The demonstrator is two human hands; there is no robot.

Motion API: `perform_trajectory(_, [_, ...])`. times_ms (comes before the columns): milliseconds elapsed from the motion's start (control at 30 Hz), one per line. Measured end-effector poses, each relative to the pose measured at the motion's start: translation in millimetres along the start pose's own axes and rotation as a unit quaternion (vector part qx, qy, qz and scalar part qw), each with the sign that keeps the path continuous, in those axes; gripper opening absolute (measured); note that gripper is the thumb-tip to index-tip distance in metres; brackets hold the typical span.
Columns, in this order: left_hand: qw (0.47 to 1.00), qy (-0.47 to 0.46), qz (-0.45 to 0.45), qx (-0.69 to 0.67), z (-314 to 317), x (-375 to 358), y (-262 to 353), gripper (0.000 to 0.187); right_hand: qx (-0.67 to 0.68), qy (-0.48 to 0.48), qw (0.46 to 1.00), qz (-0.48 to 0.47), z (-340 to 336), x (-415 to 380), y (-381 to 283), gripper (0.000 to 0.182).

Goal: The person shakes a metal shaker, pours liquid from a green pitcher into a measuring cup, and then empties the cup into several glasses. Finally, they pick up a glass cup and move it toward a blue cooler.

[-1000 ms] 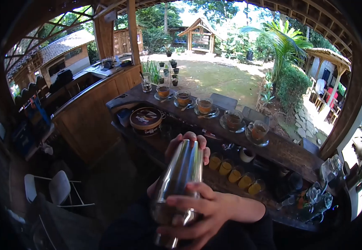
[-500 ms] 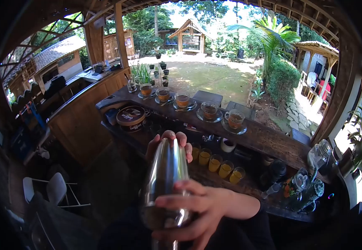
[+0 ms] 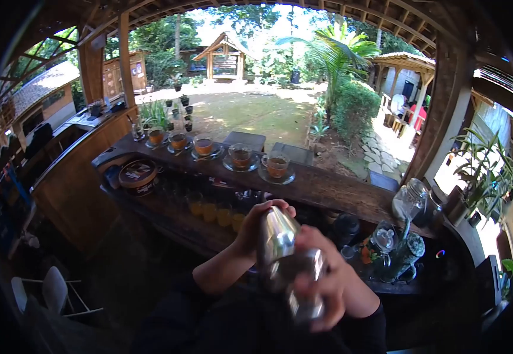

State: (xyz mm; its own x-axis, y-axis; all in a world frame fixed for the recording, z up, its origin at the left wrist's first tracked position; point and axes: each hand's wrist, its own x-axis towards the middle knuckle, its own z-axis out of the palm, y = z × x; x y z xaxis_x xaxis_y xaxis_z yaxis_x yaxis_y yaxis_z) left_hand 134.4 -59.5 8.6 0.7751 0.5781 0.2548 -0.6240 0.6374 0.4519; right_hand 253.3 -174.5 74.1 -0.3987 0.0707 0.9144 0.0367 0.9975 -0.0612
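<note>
A shiny metal shaker point(image 3: 280, 236) is tilted in front of my body, its broad end up and its narrower cap toward the lower right. My left hand point(image 3: 255, 227) is wrapped round the upper end from behind. Around the cap end, my right hand point(image 3: 330, 277) is closed, its fingers blurred by motion. Just beyond the shaker, a glass cup of amber drink point(image 3: 277, 167) sits on a saucer on the wooden counter point(image 3: 339, 192). Several similar cups stand in a row to its left.
Several glasses of yellow drink point(image 3: 209, 212) stand on the lower shelf. A round box point(image 3: 138, 175) is at the left, a glass jar point(image 3: 411, 197) and a pitcher point(image 3: 408, 259) at the right. A white chair point(image 3: 54, 289) stands lower left. People sit outside at the far right.
The view has turned to the right. The shaker has tipped over toward the lower right, with both my hands still on it. Both forearms now show.
</note>
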Motion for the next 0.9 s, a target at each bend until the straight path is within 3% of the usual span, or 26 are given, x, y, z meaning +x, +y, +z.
perform_trajectory(33, [0.997, 0.045, -0.051, -0.032, -5, 9, -19, 0.034, 0.018, -0.002, 0.984, 0.175, -20, -13, -1, 0.060])
perform_trajectory(67, [0.989, 0.089, -0.102, -0.064, -12, 13, -37, 0.038, -0.169, 0.037, 0.952, 0.253, -20, -37, 4, 0.071])
perform_trajectory(100, [0.978, 0.074, -0.161, -0.108, -44, 16, -57, 0.039, -0.229, 0.066, 0.954, 0.185, -31, -64, 20, 0.087])
perform_trajectory(133, [0.963, 0.057, -0.219, -0.148, -69, 17, -75, 0.040, -0.254, 0.111, 0.919, 0.282, -38, -100, 23, 0.105])
perform_trajectory(200, [0.957, 0.076, -0.235, -0.151, -47, 28, -76, 0.045, -0.258, 0.184, 0.902, 0.294, -50, -92, 1, 0.104])
perform_trajectory(267, [0.955, -0.078, -0.249, -0.140, 5, 34, -56, 0.046, -0.322, 0.126, 0.924, 0.161, -58, -46, -34, 0.095])
perform_trajectory(300, [0.950, -0.128, -0.254, -0.127, 24, 40, -47, 0.048, -0.330, 0.145, 0.926, 0.109, -48, -26, -48, 0.088])
perform_trajectory(400, [0.924, -0.313, -0.218, -0.015, 66, 56, -30, 0.051, -0.138, 0.249, 0.958, -0.016, -4, 24, -57, 0.065])
perform_trajectory(433, [0.920, -0.320, -0.225, -0.023, 68, 65, -31, 0.051, -0.141, 0.238, 0.961, -0.022, -9, 21, -52, 0.063])
perform_trajectory(500, [0.934, -0.240, -0.262, -0.035, 66, 81, -37, 0.052, -0.146, 0.216, 0.965, -0.036, -20, 16, -41, 0.059])
perform_trajectory(567, [0.928, -0.201, -0.306, -0.076, 51, 103, -46, 0.051, -0.457, 0.136, 0.876, 0.077, -45, -12, -33, 0.079])
perform_trajectory(633, [0.918, -0.193, -0.337, -0.085, 44, 110, -50, 0.050, -0.630, 0.074, 0.763, 0.126, -43, -10, -35, 0.098])
perform_trajectory(667, [0.911, -0.210, -0.345, -0.087, 59, 107, -37, 0.050, -0.621, 0.087, 0.766, 0.139, -35, -7, -42, 0.098])
perform_trajectory(733, [0.903, -0.275, -0.329, 0.007, 91, 93, -2, 0.049, -0.372, 0.273, 0.875, 0.145, 1, -7, -46, 0.098])
perform_trajectory(767, [0.886, -0.339, -0.316, 0.033, 103, 94, 10, 0.047, -0.296, 0.335, 0.887, 0.116, 18, -9, -43, 0.098])
perform_trajectory(867, [0.848, -0.416, -0.327, 0.036, 129, 89, 40, 0.047, -0.302, 0.382, 0.868, 0.100, 32, -4, -42, 0.099])
perform_trajectory(900, [0.870, -0.380, -0.313, 0.018, 128, 90, 38, 0.046, -0.351, 0.378, 0.848, 0.118, 22, 0, -42, 0.099])
